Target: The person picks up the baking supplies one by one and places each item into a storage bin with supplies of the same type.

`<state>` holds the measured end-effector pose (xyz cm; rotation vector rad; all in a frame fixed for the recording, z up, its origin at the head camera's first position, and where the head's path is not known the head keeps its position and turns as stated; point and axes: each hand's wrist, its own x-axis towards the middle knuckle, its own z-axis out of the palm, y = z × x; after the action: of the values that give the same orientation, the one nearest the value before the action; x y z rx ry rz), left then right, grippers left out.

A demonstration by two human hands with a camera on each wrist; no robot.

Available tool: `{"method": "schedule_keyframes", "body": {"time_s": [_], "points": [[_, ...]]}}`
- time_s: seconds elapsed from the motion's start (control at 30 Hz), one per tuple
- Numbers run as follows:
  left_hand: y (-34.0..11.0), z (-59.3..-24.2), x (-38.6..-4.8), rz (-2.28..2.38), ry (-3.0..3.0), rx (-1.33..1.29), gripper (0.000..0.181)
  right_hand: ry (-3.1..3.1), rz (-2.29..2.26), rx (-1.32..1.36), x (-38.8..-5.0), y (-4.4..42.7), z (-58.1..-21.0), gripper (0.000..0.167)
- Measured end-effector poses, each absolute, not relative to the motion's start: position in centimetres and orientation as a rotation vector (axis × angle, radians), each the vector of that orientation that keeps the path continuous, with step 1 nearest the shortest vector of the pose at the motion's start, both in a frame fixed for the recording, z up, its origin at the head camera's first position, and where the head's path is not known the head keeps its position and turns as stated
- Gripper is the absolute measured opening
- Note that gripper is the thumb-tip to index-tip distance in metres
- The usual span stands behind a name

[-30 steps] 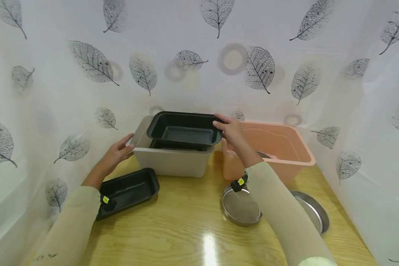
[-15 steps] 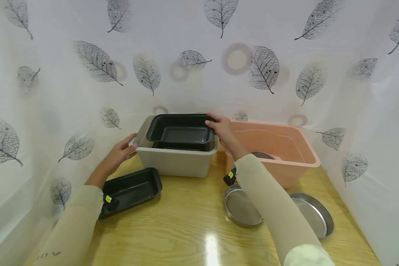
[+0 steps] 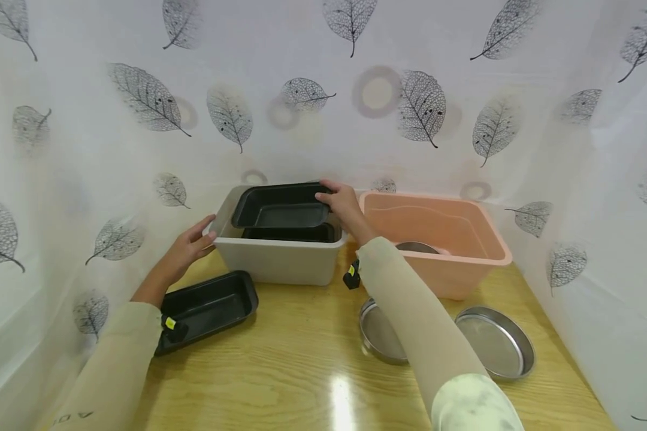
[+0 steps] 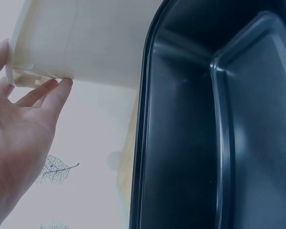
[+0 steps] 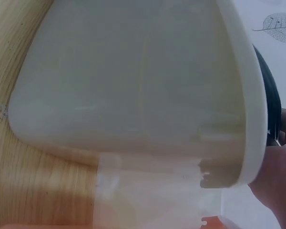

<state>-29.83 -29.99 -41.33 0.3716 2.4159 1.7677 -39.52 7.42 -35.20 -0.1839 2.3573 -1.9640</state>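
My right hand pinches the right end of a black loaf pan, thumb inside and fingers behind the rim. That pan sits at the mouth of the white bin, above another black pan inside it. The left hand grips the bin's left end; in the left wrist view its fingers curl under the rim of the bin. In the right wrist view the bin's end wall hides most of the pan and hand.
Another black loaf pan lies on the wooden table by the left forearm. At the right stands a pink bin with a round metal pan inside. Two round metal pans lie in front, one partly behind the right sleeve.
My right hand has moved left with the black pan, which now sits further over the white bin. The left hand keeps its hold on the bin's end.
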Motion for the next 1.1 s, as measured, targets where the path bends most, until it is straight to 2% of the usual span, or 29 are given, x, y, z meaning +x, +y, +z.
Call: {"method": "schedule_keyframes", "body": {"time_s": [0.43, 1.1], "points": [[-30.1, -41.3, -29.6, 1.805, 2.388, 0.402, 0.067, 2.455, -1.856, -0.318, -40.3, 5.7, -36.2, 0.053], [-30.1, -41.3, -29.5, 1.803, 2.391, 0.397, 0.067, 2.531, -1.766, -0.171, -40.2, 4.4, -37.1, 0.046]]}}
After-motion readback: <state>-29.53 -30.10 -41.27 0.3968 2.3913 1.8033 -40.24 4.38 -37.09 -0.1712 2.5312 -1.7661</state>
